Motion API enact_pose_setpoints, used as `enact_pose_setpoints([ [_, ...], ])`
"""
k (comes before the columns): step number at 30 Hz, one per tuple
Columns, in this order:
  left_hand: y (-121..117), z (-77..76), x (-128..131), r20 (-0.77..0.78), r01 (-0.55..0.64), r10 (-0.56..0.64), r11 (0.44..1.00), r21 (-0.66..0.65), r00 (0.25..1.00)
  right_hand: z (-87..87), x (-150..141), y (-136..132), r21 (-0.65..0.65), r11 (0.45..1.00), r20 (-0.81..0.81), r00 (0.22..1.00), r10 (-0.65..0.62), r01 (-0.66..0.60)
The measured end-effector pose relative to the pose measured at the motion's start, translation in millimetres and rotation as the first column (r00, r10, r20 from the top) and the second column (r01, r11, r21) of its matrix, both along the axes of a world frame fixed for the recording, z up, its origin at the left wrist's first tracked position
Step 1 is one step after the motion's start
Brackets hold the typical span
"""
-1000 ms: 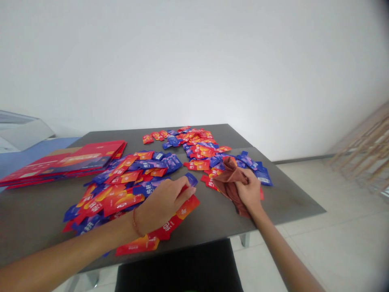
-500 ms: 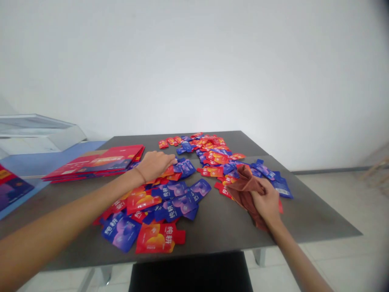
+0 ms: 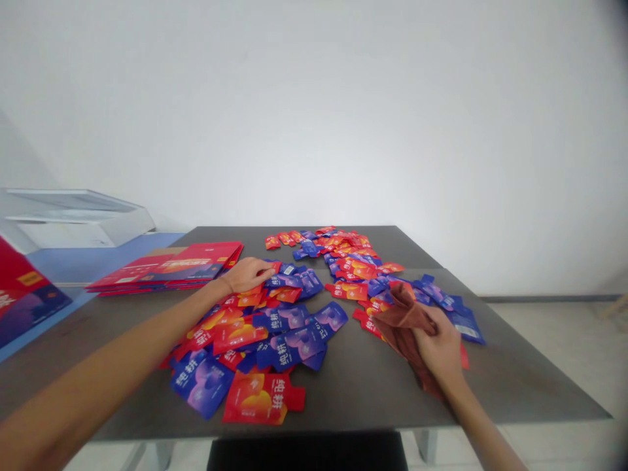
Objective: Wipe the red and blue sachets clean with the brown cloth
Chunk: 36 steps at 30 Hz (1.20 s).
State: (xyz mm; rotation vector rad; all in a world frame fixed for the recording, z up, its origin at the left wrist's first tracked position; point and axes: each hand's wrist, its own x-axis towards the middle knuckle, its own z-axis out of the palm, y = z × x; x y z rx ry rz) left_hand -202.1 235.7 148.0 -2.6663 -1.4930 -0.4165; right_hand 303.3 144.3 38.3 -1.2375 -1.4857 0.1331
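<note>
At the far left, a red and dark blue carton [image 3: 24, 307] juts into view, flat-sided and stiff, with an open white box [image 3: 81, 232] of smooth, hard-edged panels behind it. Next comes a stack of folded cartons [image 3: 191, 261], printed board pressed flat, lying just beside your left hand [image 3: 248, 275]; lift your forearm enough that it doesn't drag over the packets beneath. That hand's fingers curl down at the far end of the left pile of packets [image 3: 240, 333]; you cannot tell whether they grip one. Pinch lightly by an edge there, since these glossy, thin, necked pouches look slippery and overlap loosely. To the right, past a strip of matt grey table [image 3: 353, 386], the right pile of packets [image 3: 358, 268] straggles back toward the wall, red and blue mixed. Your right hand [image 3: 438, 340] is closed on a brown cloth [image 3: 405, 320], soft and creased, bunched at the near side of that pile; gather its loose tail so it doesn't snag pouch corners.
</note>
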Motion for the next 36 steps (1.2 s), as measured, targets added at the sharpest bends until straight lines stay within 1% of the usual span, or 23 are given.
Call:
enact_pose_setpoints([
  [3, 0, -2.3, -3, 0.058, -0.009, 0.012, 0.999, -0.039, 0.998, -0.5, -1, 0, -0.009, 1.000, -0.008, 1.000, 0.011, -0.011],
  [8, -2, 3.8, -6, 0.138, -0.044, 0.053, 0.997, -0.067, 0.989, -0.8, -2, 0, -0.027, 0.999, -0.019, 1.000, 0.019, -0.020],
  [11, 5, 9.7, 1, 0.153, -0.069, 0.080, 0.995, -0.072, 0.985, -1.0, -3, 0, -0.030, 0.999, -0.021, 1.000, 0.023, -0.024],
  [13, 14, 13.0, 11, 0.133, -0.087, 0.095, 0.994, -0.064, 0.987, -1.1, -3, 0, -0.031, 0.999, -0.023, 0.999, 0.027, -0.028],
  [15, 25, 14.2, 26, 0.087, -0.110, 0.113, 0.993, -0.045, 0.990, -1.3, -4, 1, -0.033, 0.999, -0.026, 0.999, 0.031, -0.032],
  [17, 36, 12.1, 46, 0.020, -0.134, 0.135, 0.991, -0.019, 0.991, -1.5, -4, 1, -0.034, 0.999, -0.030, 0.999, 0.037, -0.038],
  [22, 63, -4.1, 107, -0.170, -0.163, 0.170, 0.985, 0.055, 0.971, -1.9, -7, 1, -0.027, 0.999, -0.035, 0.998, 0.044, -0.045],
  [25, 86, -11.1, 145, -0.253, -0.150, 0.174, 0.983, 0.109, 0.952, -0.5, -9, -1, -0.034, 0.998, -0.049, 0.998, 0.049, -0.051],
  [28, 113, -13.0, 175, -0.311, -0.112, 0.150, 0.984, 0.136, 0.939, 2.7, -12, -4, -0.042, 0.997, -0.067, 0.996, 0.054, -0.057],
  [32, 143, -17.6, 203, -0.358, -0.074, 0.116, 0.989, 0.131, 0.927, 7.2, -17, -7, -0.041, 0.998, -0.093, 0.994, 0.051, -0.055],
  [36, 157, -27.9, 219, -0.376, -0.053, 0.089, 0.993, 0.105, 0.922, 8.3, -19, -9, -0.053, 0.995, -0.122, 0.989, 0.081, -0.088],
])
